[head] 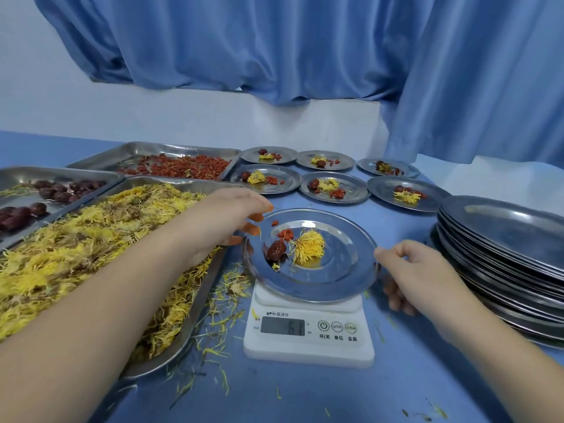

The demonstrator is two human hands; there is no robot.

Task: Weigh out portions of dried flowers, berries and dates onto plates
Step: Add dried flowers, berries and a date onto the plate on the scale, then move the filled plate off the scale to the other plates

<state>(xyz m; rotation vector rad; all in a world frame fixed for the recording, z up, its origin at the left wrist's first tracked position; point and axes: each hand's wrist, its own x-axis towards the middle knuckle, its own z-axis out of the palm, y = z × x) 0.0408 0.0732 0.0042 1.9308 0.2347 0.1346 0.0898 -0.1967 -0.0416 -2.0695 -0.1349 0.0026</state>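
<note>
The left hand (232,215) reaches across the tray of dried yellow flowers (152,366), its fingers curled down over the left rim of the plate (345,270); the thumb is hidden. The right hand (418,270) pinches the plate's right rim, thumb on top and fingers tucked beneath. The plate sits over the platform of the white scale (308,346), and its left edge is blurred, so I cannot tell whether it rests flat or is slightly raised. On it lie a dark red date (276,250), a few red berries (285,234) and one yellow flower head (308,247), clustered left of centre. The scale's grey display seems to read 61. Above it is a brand mark that looks like "Beihi" followed by Chinese characters too small to read, and the three round buttons are labelled 开/关, 单位 and 去皮. Loose petals (219,300) lie scattered on the blue table (396,392) between tray and scale. Further left is a tray of dates (18,178), and behind it a tray of red berries (137,151). Beyond the scale are six filled plates (354,190) in two rows, each with a flower, a date and berries. At the right stands a stack of empty plates (503,227), and a blue curtain (274,50) hangs behind.
</note>
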